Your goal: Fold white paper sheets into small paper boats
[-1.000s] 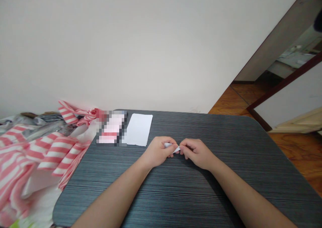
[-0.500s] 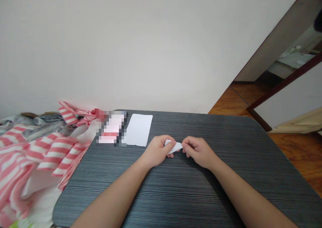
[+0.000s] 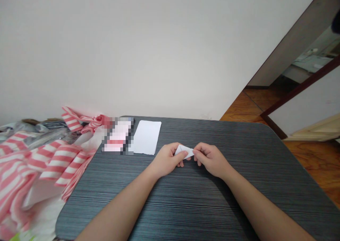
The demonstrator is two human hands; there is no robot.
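Observation:
A small folded piece of white paper (image 3: pixel 185 150) is held between my two hands above the dark table (image 3: pixel 212 205). My left hand (image 3: pixel 168 160) grips its left side, thumb lying on top and fingers underneath. The pointed right end sits pinched between the thumb and fingers of my right hand (image 3: pixel 209 159). A crease line shows on the paper's upper face. Farther back on the left lies a stack of white paper sheets (image 3: pixel 147 137), apart from both hands.
Left of the stack is a pixel-blurred flat item (image 3: pixel 117 134). Red-and-white striped cloth (image 3: pixel 61 159) heaps up beside the table's left edge. A white wall (image 3: pixel 159 49) rises behind the table; wooden floor (image 3: pixel 244 104) shows at right.
The folded paper has turned slightly in my hands, showing more of its creased upper face. My left thumb has shifted a little to the right. Everything else stays put.

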